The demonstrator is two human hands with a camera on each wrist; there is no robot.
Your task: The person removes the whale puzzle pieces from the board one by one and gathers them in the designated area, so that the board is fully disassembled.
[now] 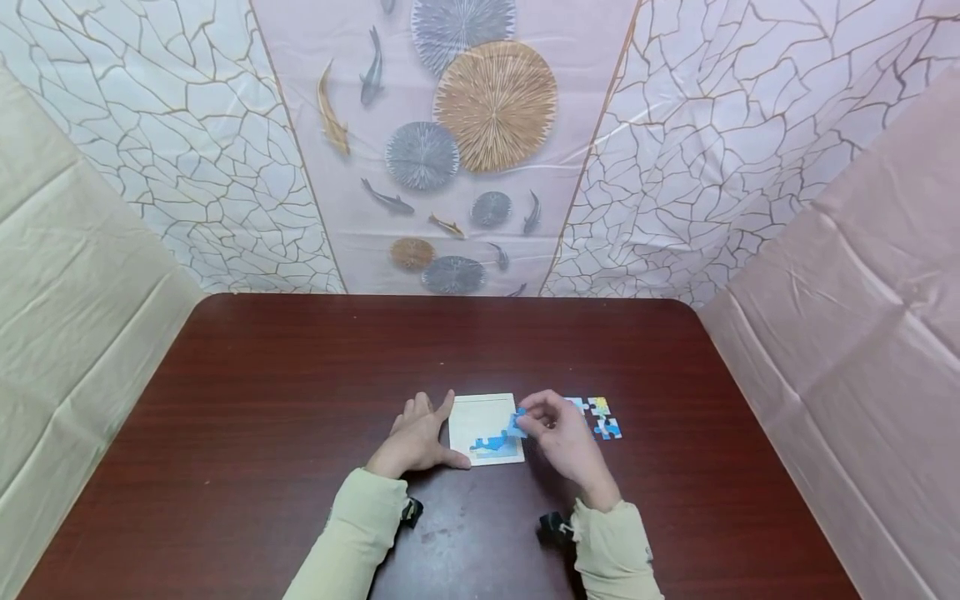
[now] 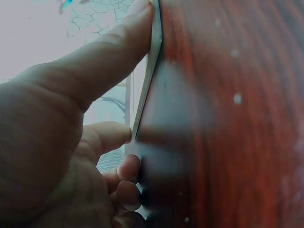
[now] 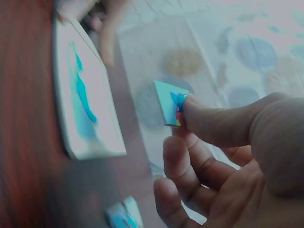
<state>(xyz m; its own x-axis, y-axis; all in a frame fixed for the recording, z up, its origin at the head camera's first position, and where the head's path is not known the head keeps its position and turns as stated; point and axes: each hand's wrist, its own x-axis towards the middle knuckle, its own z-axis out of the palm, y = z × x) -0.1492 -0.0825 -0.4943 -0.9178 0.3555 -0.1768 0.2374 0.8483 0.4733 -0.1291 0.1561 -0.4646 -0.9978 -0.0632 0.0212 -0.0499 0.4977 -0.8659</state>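
A pale square puzzle board (image 1: 480,412) lies on the table, with joined blue puzzle pieces (image 1: 492,444) along its lower right part. My left hand (image 1: 415,440) is spread at the board's left side, thumb at the lower left corner and forefinger near the upper left one. In the left wrist view the thumb (image 2: 114,57) lies along the board's edge. Between thumb and forefinger my right hand (image 1: 558,433) pinches a blue puzzle piece (image 3: 168,102), held above the board's right edge. Its other fingers are loosely bent.
Several loose puzzle pieces (image 1: 608,428) lie on the table just right of the right hand, partly hidden by it. The dark wooden table (image 1: 300,358) reaches back to a patterned cloth (image 1: 442,208), with plain cloth walls (image 1: 840,292) at both sides.
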